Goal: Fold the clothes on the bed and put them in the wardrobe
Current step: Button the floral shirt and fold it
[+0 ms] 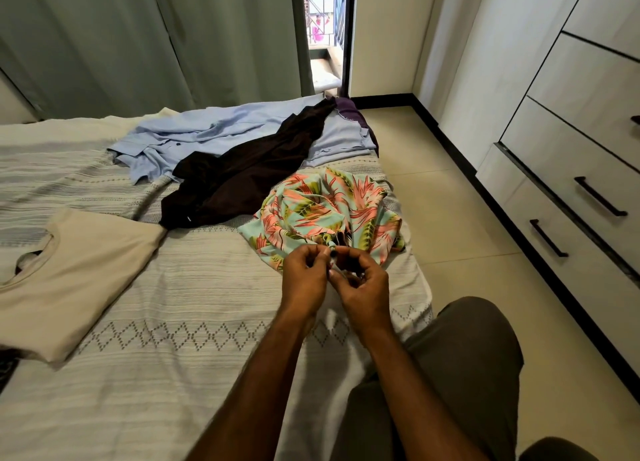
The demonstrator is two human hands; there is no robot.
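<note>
A floral garment (pixel 322 211) in teal, pink and green lies bunched near the bed's right edge. My left hand (pixel 304 277) and my right hand (pixel 363 284) meet at its near hem, both pinching a thin drawstring or cord end of the garment between fingertips. A dark brown garment (pixel 242 176) stretches diagonally behind it. A light blue shirt (pixel 194 138) lies crumpled at the far side. A beige T-shirt (pixel 79 270) lies flat at the left. The wardrobe (pixel 581 156), white with dark handles, stands at the right.
The bed (pixel 173 374) has a white patterned cover. A purple cloth (pixel 349 111) sits at the far corner. A tiled floor strip (pixel 450 235) runs between bed and wardrobe. Green curtains (pixel 138 38) hang behind the bed. My knee (pixel 460 356) is at the bed's edge.
</note>
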